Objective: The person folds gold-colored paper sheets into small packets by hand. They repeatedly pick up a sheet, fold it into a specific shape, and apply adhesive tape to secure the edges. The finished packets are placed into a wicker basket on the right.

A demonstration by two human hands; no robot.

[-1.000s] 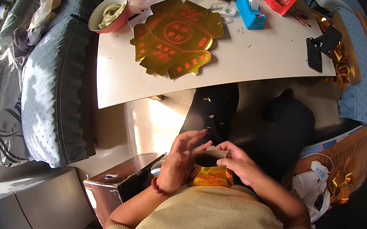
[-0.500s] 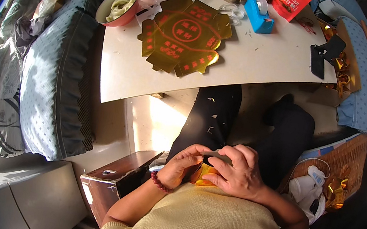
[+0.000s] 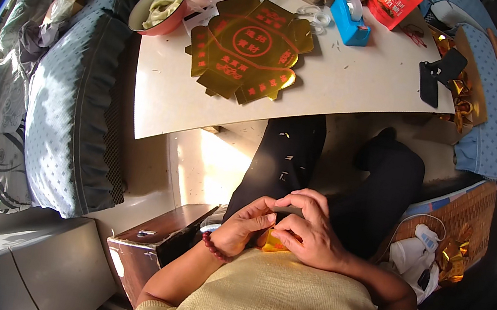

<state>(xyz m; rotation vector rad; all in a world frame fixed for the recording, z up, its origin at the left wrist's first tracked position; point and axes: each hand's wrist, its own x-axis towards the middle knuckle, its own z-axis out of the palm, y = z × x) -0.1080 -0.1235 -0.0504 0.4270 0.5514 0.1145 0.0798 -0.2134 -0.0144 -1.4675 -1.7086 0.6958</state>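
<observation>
Gold folded card (image 3: 273,243) sits low in front of the person's chest, between the fingers (image 3: 263,202) of the left hand (image 3: 236,230) and those of the right hand (image 3: 316,242). Both sets of fingers are bent in and narrow, holding it from either side; the right ones arch over its top and hide most of it. A dull greyish edge runs roughly left to right between the fingertips, and a gold face shows below, toward the beige knitted top (image 3: 305,289). Its full long axis is covered, so I cannot tell it.

A dark red bead bracelet (image 3: 216,248) circles the left wrist. Beyond the hands are black trousers (image 3: 272,172) with pale scraps on one leg, and to the left a brown box (image 3: 135,261). Farther out, on the white counter (image 3: 360,75), a flat gold cut-out (image 3: 239,55) with red print lies near the front edge, a pink bowl (image 3: 166,26) just left of it. Right of the cut-out stands a blue tape dispenser (image 3: 349,31), with a red pouch (image 3: 392,5) behind.
</observation>
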